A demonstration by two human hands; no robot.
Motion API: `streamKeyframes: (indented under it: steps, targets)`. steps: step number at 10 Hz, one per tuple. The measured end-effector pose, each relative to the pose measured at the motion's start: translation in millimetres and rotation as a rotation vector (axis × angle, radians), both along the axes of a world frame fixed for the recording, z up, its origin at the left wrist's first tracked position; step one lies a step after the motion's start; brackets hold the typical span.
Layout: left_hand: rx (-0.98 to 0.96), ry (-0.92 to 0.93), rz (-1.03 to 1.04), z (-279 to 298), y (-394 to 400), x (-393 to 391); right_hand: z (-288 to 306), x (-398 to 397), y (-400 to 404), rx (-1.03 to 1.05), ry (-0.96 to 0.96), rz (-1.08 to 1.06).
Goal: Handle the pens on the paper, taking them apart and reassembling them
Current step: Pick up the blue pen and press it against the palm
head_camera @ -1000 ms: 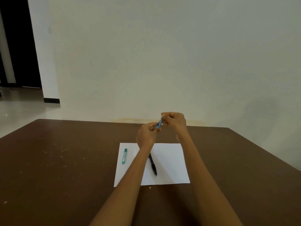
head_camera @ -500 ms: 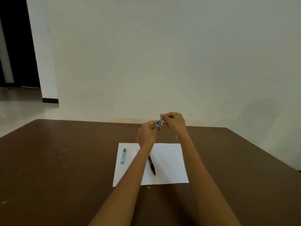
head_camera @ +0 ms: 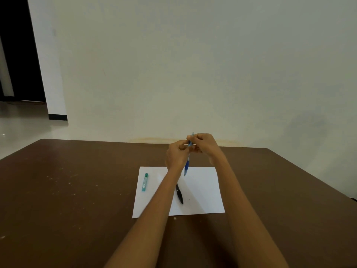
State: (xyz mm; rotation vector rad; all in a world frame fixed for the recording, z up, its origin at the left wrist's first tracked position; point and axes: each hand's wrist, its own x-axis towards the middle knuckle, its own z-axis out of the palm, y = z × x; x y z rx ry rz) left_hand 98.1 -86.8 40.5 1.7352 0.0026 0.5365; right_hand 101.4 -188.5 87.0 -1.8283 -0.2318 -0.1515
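A blue pen [head_camera: 187, 165] hangs nearly upright above the far edge of the white paper [head_camera: 202, 190], its tip pointing down. My right hand [head_camera: 204, 145] pinches its upper end, and my left hand [head_camera: 176, 156] grips it just below, fingers closed around the barrel. A black pen [head_camera: 179, 194] lies on the paper, partly hidden under my left forearm. A teal lead case [head_camera: 144, 182] rests near the paper's left edge.
The paper lies on a brown table [head_camera: 77, 200] with pale specks on its left side. A plain white wall [head_camera: 193, 64] stands just behind the table's far edge. A dark doorway [head_camera: 17, 55] opens at the far left.
The blue pen has swung from mostly hidden between my hands to hanging down, so its lower barrel and tip show. Both hands stay close together above the paper.
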Motion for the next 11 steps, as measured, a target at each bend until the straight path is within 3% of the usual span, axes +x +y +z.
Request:
streamKeyframes:
  steps: [1,2,3,4,6,11]
  targets:
    - [-0.243,0.054,-0.072,1,-3,-3,3,-1,-1,0.026,-0.01,-0.085]
    - [-0.574,0.162,-0.203,-6,2,-7,6,-2,0,0.388,-0.012,-0.168]
    - [-0.961,0.187,-0.415,-17,5,-14,6,-5,2,0.898,0.069,-0.087]
    - [-1.23,0.12,-0.527,-23,2,-17,-2,-6,4,1.182,0.156,-0.013]
    - [-1.298,0.061,-0.595,-23,-6,-17,-3,-5,9,1.334,0.126,0.049]
    - [-1.449,0.02,-0.545,-31,9,-5,-26,16,6,1.267,0.188,-0.13]
